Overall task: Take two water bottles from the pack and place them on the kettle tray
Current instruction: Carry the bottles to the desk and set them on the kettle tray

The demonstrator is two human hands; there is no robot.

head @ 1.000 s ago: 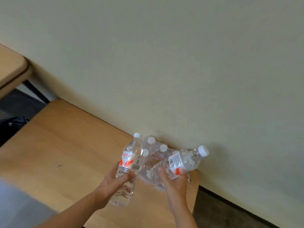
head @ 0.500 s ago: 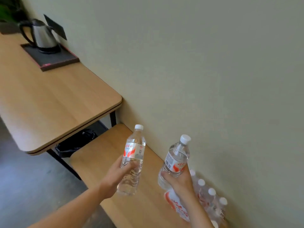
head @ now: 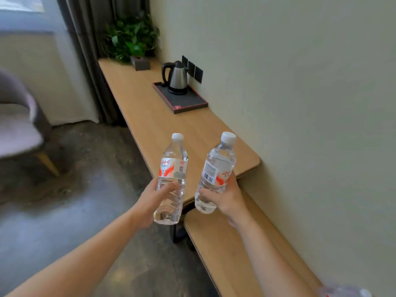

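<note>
My left hand point(head: 154, 200) grips a clear water bottle point(head: 171, 166) with a white cap and a red-and-white label, held upright. My right hand point(head: 225, 196) holds a second such bottle point(head: 216, 168), tilted slightly right. Both bottles hang in the air over the near end of the long wooden desk point(head: 150, 121). Farther along the desk lies the dark kettle tray point(head: 190, 102) with a red edge; a steel kettle point(head: 176, 79) stands on its far half. The pack of bottles point(head: 345, 291) shows only as a sliver at the bottom right corner.
A lower wooden bench point(head: 231, 254) runs along the wall under my right arm. A potted plant point(head: 132, 37) and a small grey box point(head: 140, 63) stand at the desk's far end. Black wall sockets point(head: 194, 68) sit behind the kettle. A grey chair point(head: 19, 121) stands at left.
I have turned left away from the pack, carrying both bottles upward; the desk, tray and kettle have come into full view ahead and the pack has slid to the bottom right corner.
</note>
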